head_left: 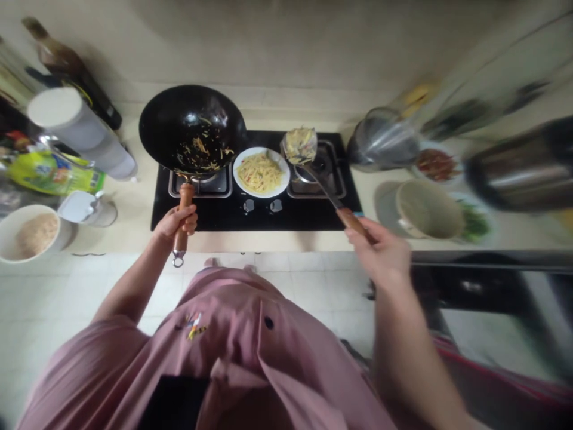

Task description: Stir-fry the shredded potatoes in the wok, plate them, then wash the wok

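My left hand (174, 224) is closed round the wooden handle of a black wok (192, 125), which is tilted toward me over the left burner (203, 184). Scraps of food cling to its inner wall. With my right hand (380, 248) I grip the wooden handle of a metal spatula (329, 194). Pale shredded food (301, 145) lies on the spatula's blade, above the right burner (333, 176). Between wok and spatula sits a white plate (239, 185) heaped with yellowish shreds (259, 173) with a few red bits among them.
On the left stand a bowl (67, 236) of pale food, a white-lidded container (87, 131), a dark bottle (76, 71) and a yellow-green bag (49, 173). At right are a beige bowl (430, 209), plates of red pieces (436, 165) and greens (474, 221), and a blurred steel pot (528, 167).
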The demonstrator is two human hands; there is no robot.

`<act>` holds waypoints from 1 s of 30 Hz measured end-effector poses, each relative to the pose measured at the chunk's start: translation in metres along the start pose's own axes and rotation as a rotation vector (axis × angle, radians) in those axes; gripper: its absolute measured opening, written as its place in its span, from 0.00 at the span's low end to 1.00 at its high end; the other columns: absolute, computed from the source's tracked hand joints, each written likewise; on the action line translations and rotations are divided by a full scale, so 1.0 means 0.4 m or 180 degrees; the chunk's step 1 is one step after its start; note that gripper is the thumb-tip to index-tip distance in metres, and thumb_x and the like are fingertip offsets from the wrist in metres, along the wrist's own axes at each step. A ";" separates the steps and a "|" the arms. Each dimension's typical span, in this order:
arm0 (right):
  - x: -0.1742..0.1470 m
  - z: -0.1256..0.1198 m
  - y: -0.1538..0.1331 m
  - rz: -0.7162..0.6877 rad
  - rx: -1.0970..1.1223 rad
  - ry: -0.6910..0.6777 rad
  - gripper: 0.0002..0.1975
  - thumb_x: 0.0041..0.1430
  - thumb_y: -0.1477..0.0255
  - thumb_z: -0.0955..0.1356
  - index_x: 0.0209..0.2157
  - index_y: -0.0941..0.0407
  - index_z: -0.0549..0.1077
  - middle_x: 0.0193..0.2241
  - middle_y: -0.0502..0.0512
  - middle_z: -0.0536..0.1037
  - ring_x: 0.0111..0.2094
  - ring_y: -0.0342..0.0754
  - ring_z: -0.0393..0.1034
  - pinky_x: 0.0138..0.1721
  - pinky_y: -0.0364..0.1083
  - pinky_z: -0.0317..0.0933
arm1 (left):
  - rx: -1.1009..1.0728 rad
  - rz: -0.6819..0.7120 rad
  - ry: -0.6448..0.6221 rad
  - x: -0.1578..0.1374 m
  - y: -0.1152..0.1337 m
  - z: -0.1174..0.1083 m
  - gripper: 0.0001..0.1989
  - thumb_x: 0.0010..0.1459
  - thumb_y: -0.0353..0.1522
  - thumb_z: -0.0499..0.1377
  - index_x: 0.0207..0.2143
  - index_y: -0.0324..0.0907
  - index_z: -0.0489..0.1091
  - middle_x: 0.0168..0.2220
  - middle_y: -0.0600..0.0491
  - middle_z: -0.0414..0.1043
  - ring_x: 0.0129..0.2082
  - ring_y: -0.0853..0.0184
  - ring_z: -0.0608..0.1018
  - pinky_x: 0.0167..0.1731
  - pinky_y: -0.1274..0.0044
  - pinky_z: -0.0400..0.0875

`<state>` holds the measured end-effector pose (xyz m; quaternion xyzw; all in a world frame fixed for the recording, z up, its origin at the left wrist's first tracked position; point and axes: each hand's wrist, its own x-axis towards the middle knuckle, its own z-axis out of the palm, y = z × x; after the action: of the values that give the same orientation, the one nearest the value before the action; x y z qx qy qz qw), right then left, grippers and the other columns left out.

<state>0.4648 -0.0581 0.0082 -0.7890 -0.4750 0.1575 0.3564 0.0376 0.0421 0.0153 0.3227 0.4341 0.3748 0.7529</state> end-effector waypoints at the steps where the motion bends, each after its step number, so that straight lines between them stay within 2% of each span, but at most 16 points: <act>1: 0.000 0.008 0.000 0.0199 0.0232 0.0014 0.34 0.49 0.54 0.69 0.51 0.64 0.75 0.33 0.62 0.79 0.31 0.49 0.73 0.36 0.47 0.67 | 0.0005 0.0065 0.0129 0.000 -0.003 0.000 0.17 0.51 0.40 0.66 0.28 0.40 0.63 0.17 0.61 0.59 0.12 0.77 0.63 0.13 0.82 0.62; 3: 0.001 0.017 -0.001 0.0475 0.0570 -0.0007 0.33 0.45 0.55 0.71 0.50 0.63 0.76 0.31 0.59 0.79 0.30 0.48 0.72 0.35 0.47 0.66 | 0.0037 0.0178 0.0497 -0.001 -0.004 -0.006 0.20 0.56 0.48 0.60 0.32 0.39 0.65 0.20 0.56 0.66 0.16 0.72 0.69 0.16 0.79 0.68; 5: 0.005 0.017 0.005 0.0514 0.0774 -0.0099 0.32 0.46 0.55 0.71 0.49 0.61 0.76 0.27 0.56 0.77 0.26 0.46 0.70 0.31 0.46 0.65 | -0.0008 0.0248 0.0782 -0.004 -0.005 -0.018 0.27 0.59 0.55 0.52 0.36 0.38 0.66 0.24 0.51 0.71 0.19 0.69 0.73 0.19 0.75 0.72; 8: 0.021 0.012 0.037 0.0335 0.0874 -0.0246 0.30 0.48 0.54 0.69 0.48 0.60 0.77 0.24 0.54 0.76 0.24 0.44 0.68 0.28 0.44 0.64 | -0.0234 0.0342 0.0950 -0.022 -0.026 -0.044 0.36 0.60 0.59 0.39 0.41 0.37 0.67 0.29 0.47 0.75 0.21 0.68 0.75 0.23 0.74 0.75; 10: 0.038 0.011 0.067 0.0120 0.0712 -0.0233 0.29 0.49 0.53 0.69 0.46 0.59 0.78 0.23 0.53 0.76 0.24 0.44 0.68 0.28 0.44 0.63 | -0.0471 0.0349 0.1154 -0.045 -0.071 -0.058 0.39 0.61 0.58 0.34 0.42 0.36 0.69 0.30 0.46 0.76 0.22 0.69 0.75 0.24 0.75 0.75; 11: 0.047 0.012 0.081 0.0016 0.0589 -0.0206 0.29 0.49 0.52 0.69 0.45 0.58 0.78 0.24 0.54 0.76 0.25 0.45 0.69 0.29 0.44 0.63 | -0.0620 0.0346 0.1265 -0.060 -0.103 -0.062 0.38 0.63 0.56 0.35 0.42 0.35 0.70 0.30 0.46 0.76 0.22 0.70 0.75 0.25 0.76 0.75; 13: 0.065 0.016 0.104 -0.0151 0.0360 -0.0137 0.29 0.50 0.51 0.68 0.46 0.58 0.78 0.25 0.54 0.77 0.26 0.46 0.70 0.32 0.46 0.65 | -0.0939 0.0361 0.1391 -0.095 -0.181 -0.058 0.27 0.65 0.49 0.46 0.39 0.35 0.71 0.30 0.47 0.76 0.22 0.72 0.76 0.25 0.80 0.75; 15: 0.082 0.021 0.119 -0.0303 0.0242 -0.0081 0.31 0.50 0.50 0.67 0.47 0.58 0.78 0.28 0.57 0.79 0.28 0.48 0.71 0.36 0.48 0.65 | -0.1116 0.0303 0.1403 -0.130 -0.259 -0.037 0.12 0.60 0.37 0.59 0.37 0.35 0.72 0.29 0.48 0.76 0.23 0.73 0.77 0.25 0.83 0.74; 16: 0.089 0.023 0.123 -0.0378 0.0214 -0.0072 0.31 0.50 0.49 0.67 0.47 0.59 0.78 0.29 0.58 0.79 0.29 0.49 0.72 0.37 0.49 0.66 | -0.1112 0.0174 0.1361 -0.144 -0.289 -0.021 0.08 0.57 0.32 0.61 0.36 0.35 0.73 0.30 0.47 0.77 0.24 0.72 0.78 0.26 0.83 0.75; 18: 0.103 0.025 0.129 -0.0487 0.0189 -0.0082 0.32 0.51 0.49 0.66 0.47 0.59 0.79 0.31 0.60 0.80 0.30 0.49 0.72 0.38 0.49 0.66 | -0.0968 0.0019 0.1202 -0.159 -0.323 0.014 0.12 0.51 0.25 0.63 0.40 0.35 0.73 0.35 0.44 0.78 0.29 0.67 0.80 0.32 0.77 0.78; 19: 0.108 0.025 0.132 -0.0507 0.0189 -0.0092 0.32 0.51 0.49 0.66 0.47 0.60 0.79 0.32 0.60 0.80 0.30 0.50 0.72 0.38 0.49 0.66 | -0.0890 0.0121 0.1175 -0.160 -0.326 0.031 0.16 0.49 0.23 0.63 0.42 0.36 0.72 0.37 0.44 0.78 0.32 0.64 0.81 0.34 0.74 0.79; 21: 0.118 0.024 0.136 -0.0483 0.0198 -0.0133 0.32 0.51 0.49 0.66 0.47 0.60 0.79 0.31 0.60 0.80 0.30 0.50 0.72 0.37 0.49 0.66 | -0.0785 0.0663 0.1323 -0.148 -0.310 0.056 0.23 0.45 0.19 0.63 0.45 0.41 0.70 0.40 0.46 0.78 0.38 0.61 0.82 0.39 0.69 0.79; 23: 0.123 0.022 0.140 -0.0437 0.0184 -0.0199 0.32 0.51 0.49 0.66 0.47 0.59 0.79 0.29 0.59 0.80 0.30 0.50 0.73 0.37 0.48 0.66 | -0.0702 0.1281 0.1679 -0.130 -0.284 0.067 0.29 0.41 0.16 0.63 0.46 0.46 0.68 0.41 0.51 0.78 0.40 0.62 0.81 0.43 0.67 0.78; 25: 0.125 0.021 0.143 -0.0382 0.0170 -0.0240 0.32 0.51 0.49 0.67 0.47 0.58 0.78 0.29 0.59 0.80 0.30 0.50 0.73 0.37 0.48 0.66 | -0.0549 0.1700 0.2010 -0.115 -0.264 0.067 0.36 0.38 0.15 0.65 0.49 0.49 0.66 0.42 0.53 0.76 0.41 0.62 0.81 0.46 0.65 0.76; 28: 0.124 0.023 0.151 -0.0339 0.0205 -0.0187 0.33 0.50 0.48 0.67 0.48 0.59 0.78 0.31 0.60 0.80 0.32 0.51 0.74 0.38 0.48 0.66 | -0.0231 0.2354 0.2390 -0.107 -0.261 0.064 0.45 0.36 0.19 0.70 0.56 0.54 0.62 0.48 0.54 0.73 0.40 0.64 0.81 0.51 0.63 0.73; 30: 0.124 0.027 0.161 -0.0412 0.0151 -0.0182 0.33 0.51 0.48 0.67 0.48 0.58 0.78 0.31 0.60 0.80 0.32 0.51 0.74 0.37 0.48 0.67 | 0.0014 0.2775 0.2540 -0.109 -0.272 0.065 0.40 0.41 0.27 0.72 0.56 0.54 0.62 0.50 0.52 0.71 0.40 0.66 0.81 0.53 0.64 0.71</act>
<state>0.5243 -0.0301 -0.0408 -0.7432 -0.5311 0.1679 0.3707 0.0769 -0.0546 -0.0443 0.3070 0.5118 0.7412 0.3072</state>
